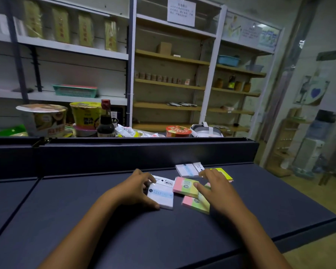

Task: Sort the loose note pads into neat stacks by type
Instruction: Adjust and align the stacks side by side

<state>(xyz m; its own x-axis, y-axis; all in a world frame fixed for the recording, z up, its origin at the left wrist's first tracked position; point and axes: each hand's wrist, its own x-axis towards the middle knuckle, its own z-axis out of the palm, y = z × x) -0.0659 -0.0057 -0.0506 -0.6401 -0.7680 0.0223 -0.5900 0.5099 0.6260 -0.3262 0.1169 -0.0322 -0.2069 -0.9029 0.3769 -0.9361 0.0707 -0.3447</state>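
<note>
Fingers (146,180) of my left hand (132,191) grip white pad (161,197), mid surface (85,210); right hand (215,189) spread flat over striped pads (185,188), gripping nothing; white pad (186,170) and yellow pad (224,172) lie farther off. Judged light, stiff, wrapper slippery: take by long edges

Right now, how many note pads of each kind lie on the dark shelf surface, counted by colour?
White pads with a blue band: 2, one under the left hand, one farther back
Pink, yellow and green striped pads: 2, one in the middle, one nearer
Plain yellow pad: 1, behind the right hand
Total: 5 visible; I cannot tell whether any are stacked pads.
</note>
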